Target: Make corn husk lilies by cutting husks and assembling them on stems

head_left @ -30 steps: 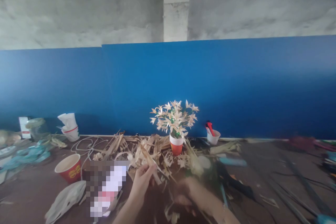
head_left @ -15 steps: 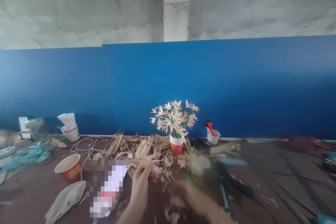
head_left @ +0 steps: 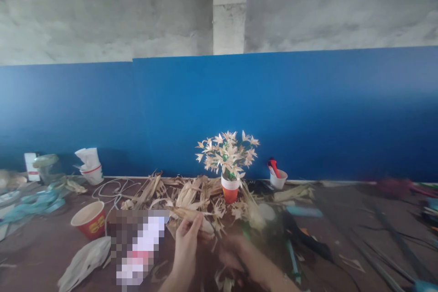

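My left hand (head_left: pixel 187 235) is closed, thumb and fingers pinching a pale dried corn husk (head_left: pixel 206 226). Just to its right, my right hand (head_left: pixel 234 253) is smeared by motion. Its fingers look curled, and a thin dark shape juts from it towards the husk; what it is I cannot make out. Beyond both hands stands a red and white paper cup (head_left: pixel 230 191) holding a bunch of cream star-shaped flowers (head_left: pixel 228 153) with green stems. Cut husk flowers (head_left: pixel 238 210) and a heap of dried husks (head_left: pixel 188 191) lie around its base.
An open red paper cup (head_left: pixel 89 220), a loose husk (head_left: pixel 85 262) and a white cord (head_left: pixel 116 191) lie at left. A white cup (head_left: pixel 278 179) with a red-handled item stands behind, right. A black tool (head_left: pixel 308 239) lies right of my right hand. A blue panel (head_left: pixel 219 109) rises behind.
My left hand has shifted slightly to the right with the husk. My right hand stays beside it, blurred in both frames, a little nearer the left hand now.
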Demonstrator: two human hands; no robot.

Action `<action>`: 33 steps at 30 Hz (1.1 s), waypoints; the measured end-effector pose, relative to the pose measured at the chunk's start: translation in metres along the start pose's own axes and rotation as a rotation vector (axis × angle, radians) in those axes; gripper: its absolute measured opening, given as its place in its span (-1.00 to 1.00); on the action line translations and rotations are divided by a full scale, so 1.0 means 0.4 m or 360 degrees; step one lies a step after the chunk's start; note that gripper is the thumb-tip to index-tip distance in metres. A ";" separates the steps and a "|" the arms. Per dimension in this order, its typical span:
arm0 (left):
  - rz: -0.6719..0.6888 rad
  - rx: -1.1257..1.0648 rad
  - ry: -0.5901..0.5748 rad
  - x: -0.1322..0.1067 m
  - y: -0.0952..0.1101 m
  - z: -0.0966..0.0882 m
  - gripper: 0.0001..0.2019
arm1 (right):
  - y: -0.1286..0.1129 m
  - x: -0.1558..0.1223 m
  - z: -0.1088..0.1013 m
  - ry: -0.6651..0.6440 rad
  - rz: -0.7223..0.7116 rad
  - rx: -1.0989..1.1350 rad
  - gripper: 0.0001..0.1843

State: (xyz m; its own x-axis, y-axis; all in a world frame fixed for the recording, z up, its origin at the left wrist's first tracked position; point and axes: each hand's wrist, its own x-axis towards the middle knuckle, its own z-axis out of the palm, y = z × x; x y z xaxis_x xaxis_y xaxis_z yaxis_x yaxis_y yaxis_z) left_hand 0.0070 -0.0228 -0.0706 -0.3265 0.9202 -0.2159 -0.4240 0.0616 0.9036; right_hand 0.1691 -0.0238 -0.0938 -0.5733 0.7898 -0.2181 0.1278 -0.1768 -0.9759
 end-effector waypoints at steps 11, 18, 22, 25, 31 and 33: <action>0.0037 0.0037 -0.0028 0.011 -0.005 -0.008 -0.61 | 0.011 0.002 -0.009 0.0019 -0.0105 -0.0044 -0.57; 0.0003 0.0169 -0.0049 0.005 0.019 -0.007 -0.60 | -0.015 -0.007 -0.015 -0.0034 -0.0042 -0.0139 -0.55; 0.0048 0.0207 -0.0151 0.002 0.030 -0.006 -0.60 | 0.010 0.001 -0.028 -0.0056 0.0001 -0.0051 -0.59; 0.0103 0.0238 -0.0203 0.004 0.031 -0.007 -0.59 | 0.033 0.008 -0.038 -0.0064 -0.0023 -0.0034 -0.62; 0.0064 0.0276 -0.0332 0.014 0.033 -0.013 -0.57 | 0.000 -0.011 -0.041 -0.0082 -0.0014 -0.0172 -0.67; 0.0076 0.0311 -0.0360 0.017 0.035 -0.015 -0.58 | -0.019 -0.021 -0.039 -0.0056 0.0070 -0.0226 -0.71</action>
State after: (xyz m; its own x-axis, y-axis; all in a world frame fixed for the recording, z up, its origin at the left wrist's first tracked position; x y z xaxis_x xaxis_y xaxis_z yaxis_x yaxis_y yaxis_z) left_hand -0.0063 -0.0182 -0.0617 -0.1366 0.9852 -0.1035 -0.2347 0.0693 0.9696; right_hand 0.1856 -0.0199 -0.0846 -0.5924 0.7615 -0.2629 0.2650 -0.1239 -0.9562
